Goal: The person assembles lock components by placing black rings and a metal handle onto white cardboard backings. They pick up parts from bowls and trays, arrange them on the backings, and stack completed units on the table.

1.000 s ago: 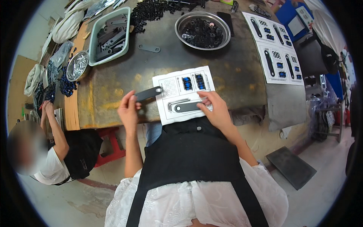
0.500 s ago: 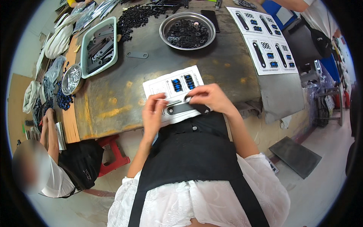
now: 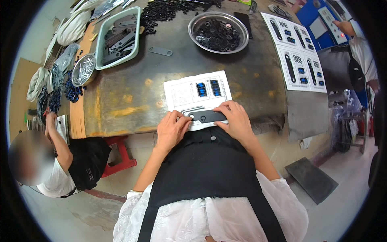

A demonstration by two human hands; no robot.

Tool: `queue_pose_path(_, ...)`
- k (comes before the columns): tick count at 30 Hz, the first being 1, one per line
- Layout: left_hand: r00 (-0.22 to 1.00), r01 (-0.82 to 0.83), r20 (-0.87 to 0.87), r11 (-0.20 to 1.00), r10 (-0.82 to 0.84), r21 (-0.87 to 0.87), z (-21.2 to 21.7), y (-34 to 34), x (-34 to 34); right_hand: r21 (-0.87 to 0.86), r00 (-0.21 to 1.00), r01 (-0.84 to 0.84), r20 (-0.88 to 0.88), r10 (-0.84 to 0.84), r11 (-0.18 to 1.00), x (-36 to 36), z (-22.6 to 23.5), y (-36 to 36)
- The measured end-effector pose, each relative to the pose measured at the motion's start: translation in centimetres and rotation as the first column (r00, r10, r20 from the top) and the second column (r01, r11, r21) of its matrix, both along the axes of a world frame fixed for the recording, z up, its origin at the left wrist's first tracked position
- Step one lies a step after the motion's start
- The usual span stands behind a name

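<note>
Hands meet over a white printed sheet at the near edge of the brown counter, the left hand and right hand each pinching, fingers curled, one end of a flat black metal plate lying on it.

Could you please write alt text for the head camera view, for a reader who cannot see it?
Both hands, left hand and right hand, press a flat black metal bar onto a white printed card at the near edge of a worn workbench. Farther back stand a round steel bowl of black parts and a green tray of metal strips.
</note>
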State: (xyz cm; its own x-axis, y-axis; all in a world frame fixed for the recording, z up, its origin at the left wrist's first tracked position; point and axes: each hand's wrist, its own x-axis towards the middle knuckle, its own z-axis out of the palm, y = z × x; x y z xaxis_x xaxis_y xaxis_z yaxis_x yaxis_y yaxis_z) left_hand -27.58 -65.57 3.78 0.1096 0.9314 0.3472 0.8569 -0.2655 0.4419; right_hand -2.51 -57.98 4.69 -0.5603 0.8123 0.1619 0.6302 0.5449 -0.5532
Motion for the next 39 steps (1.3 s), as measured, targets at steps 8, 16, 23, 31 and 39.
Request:
queue_pose_path(8, 0.999, 0.014, -0.051, 0.999, -0.012, 0.041, -1.9, 0.1, 0.1, 0.063, 0.989, -0.098, -0.1, 0.104, 0.993, -0.6, -1.6, 1.3)
queue_pose_path(16, 0.999, -0.009, -0.048, 0.997, 0.012, 0.073, -2.0, 0.0, -0.2, 0.076, 0.986, -0.082, -0.138, 0.092, 0.994, -1.9, -1.9, 1.3)
queue_pose_path(23, 0.997, -0.037, -0.061, 0.998, 0.04, 0.056, -1.7, -0.2, -0.4, 0.076, 0.986, -0.087, -0.137, 0.097, 0.993, -2.3, -1.8, 1.2)
queue_pose_path(31, 0.998, -0.051, -0.045, 0.998, 0.053, 0.045, -1.7, -0.5, -0.2, 0.103, 0.984, -0.08, -0.148, 0.095, 0.991, -2.3, -2.5, 0.9)
queue_pose_path(39, 0.992, -0.115, 0.073, 0.988, 0.107, 0.106, -0.8, -0.5, -1.9, 0.04, 0.918, 0.068, -0.395, -0.047, 0.997, -3.4, 2.4, 8.1)
